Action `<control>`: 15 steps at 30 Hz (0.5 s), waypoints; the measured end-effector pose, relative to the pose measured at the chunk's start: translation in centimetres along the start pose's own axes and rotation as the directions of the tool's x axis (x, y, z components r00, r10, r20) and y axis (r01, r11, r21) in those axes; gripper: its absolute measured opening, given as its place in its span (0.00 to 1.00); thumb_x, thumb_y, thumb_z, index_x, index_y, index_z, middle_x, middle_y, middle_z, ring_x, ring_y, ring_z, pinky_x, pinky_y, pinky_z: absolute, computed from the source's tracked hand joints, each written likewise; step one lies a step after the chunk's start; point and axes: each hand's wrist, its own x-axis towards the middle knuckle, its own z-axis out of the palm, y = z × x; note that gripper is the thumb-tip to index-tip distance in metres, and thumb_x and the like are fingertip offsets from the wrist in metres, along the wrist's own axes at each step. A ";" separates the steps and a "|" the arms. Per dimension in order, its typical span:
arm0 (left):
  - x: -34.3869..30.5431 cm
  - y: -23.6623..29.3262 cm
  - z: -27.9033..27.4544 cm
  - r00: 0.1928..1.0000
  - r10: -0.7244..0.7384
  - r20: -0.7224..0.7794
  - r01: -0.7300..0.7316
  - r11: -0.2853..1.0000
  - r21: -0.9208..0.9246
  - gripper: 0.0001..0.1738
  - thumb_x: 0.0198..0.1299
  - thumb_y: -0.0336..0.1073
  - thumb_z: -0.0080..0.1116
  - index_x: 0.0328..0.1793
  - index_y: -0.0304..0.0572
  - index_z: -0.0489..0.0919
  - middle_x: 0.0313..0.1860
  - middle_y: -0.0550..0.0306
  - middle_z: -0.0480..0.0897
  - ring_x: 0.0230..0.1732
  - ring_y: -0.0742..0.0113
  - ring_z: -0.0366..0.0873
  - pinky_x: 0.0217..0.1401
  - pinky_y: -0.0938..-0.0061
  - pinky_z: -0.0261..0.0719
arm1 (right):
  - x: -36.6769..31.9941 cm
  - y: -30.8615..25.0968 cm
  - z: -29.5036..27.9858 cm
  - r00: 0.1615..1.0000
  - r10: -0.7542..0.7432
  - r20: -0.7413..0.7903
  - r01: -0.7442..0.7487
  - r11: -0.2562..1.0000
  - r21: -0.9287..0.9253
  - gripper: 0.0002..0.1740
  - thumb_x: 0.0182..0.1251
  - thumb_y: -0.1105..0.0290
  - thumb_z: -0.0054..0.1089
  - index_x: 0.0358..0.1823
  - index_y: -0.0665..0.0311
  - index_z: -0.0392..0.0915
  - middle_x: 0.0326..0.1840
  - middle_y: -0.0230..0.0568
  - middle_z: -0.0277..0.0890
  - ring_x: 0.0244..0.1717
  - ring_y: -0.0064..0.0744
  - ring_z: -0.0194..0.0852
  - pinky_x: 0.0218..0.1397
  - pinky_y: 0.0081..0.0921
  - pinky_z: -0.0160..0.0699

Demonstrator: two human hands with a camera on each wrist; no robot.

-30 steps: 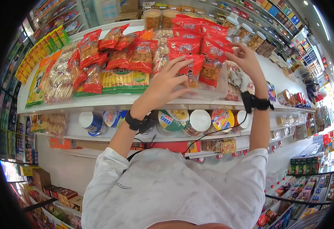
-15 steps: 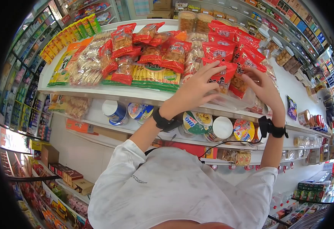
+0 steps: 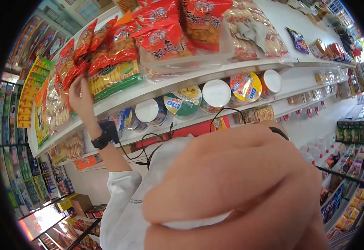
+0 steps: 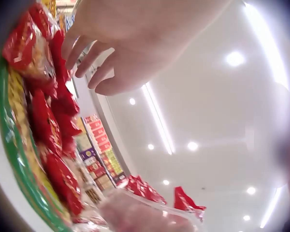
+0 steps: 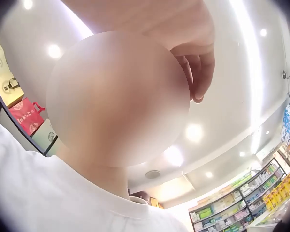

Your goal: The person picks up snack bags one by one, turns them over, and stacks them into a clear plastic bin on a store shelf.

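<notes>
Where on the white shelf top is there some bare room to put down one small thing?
The white shelf top is bare between the wrapped packs with the grey cloth and the purple packet. It is crowded near the left hand, where red bags lie over a yellow pack, and at the clear tray, which holds more red bags.

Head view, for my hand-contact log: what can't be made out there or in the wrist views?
Right hand: blurred in the head view; a blurred disc may hide any contact in the right wrist view.
Left hand: small and overlapping the nearest red packet in the head view, so touch is unclear.
Rear packets in the clear tray: cut off by the head view's upper edge.
</notes>
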 end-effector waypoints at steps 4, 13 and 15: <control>-0.5 -8.2 -4.7 0.994 -0.106 0.000 0.104 0.978 0.183 0.22 0.68 0.38 0.71 0.61 0.29 0.83 0.53 0.50 0.88 0.52 0.66 0.86 0.59 0.71 0.83 | -0.3 -0.2 0.4 0.999 -0.015 -0.034 0.016 0.999 0.030 0.07 0.58 0.77 0.68 0.38 0.68 0.84 0.43 0.50 0.86 0.35 0.47 0.86 0.38 0.37 0.84; -0.8 -7.2 -4.0 1.000 -0.004 -0.017 0.013 0.800 0.600 0.50 0.52 0.58 0.80 0.70 0.23 0.76 0.60 0.30 0.84 0.62 0.38 0.83 0.69 0.54 0.78 | -0.9 0.2 -1.4 0.996 0.086 0.034 -0.088 0.994 0.063 0.09 0.55 0.78 0.72 0.38 0.69 0.83 0.44 0.47 0.85 0.33 0.46 0.84 0.36 0.38 0.85; -0.7 -6.7 -3.3 1.000 0.022 0.000 -0.017 0.754 0.657 0.58 0.49 0.62 0.80 0.75 0.23 0.71 0.64 0.26 0.82 0.67 0.36 0.81 0.72 0.54 0.75 | -1.2 0.7 -2.1 0.989 0.126 0.082 -0.130 0.990 0.047 0.09 0.55 0.78 0.72 0.38 0.69 0.83 0.44 0.47 0.85 0.33 0.46 0.84 0.36 0.38 0.85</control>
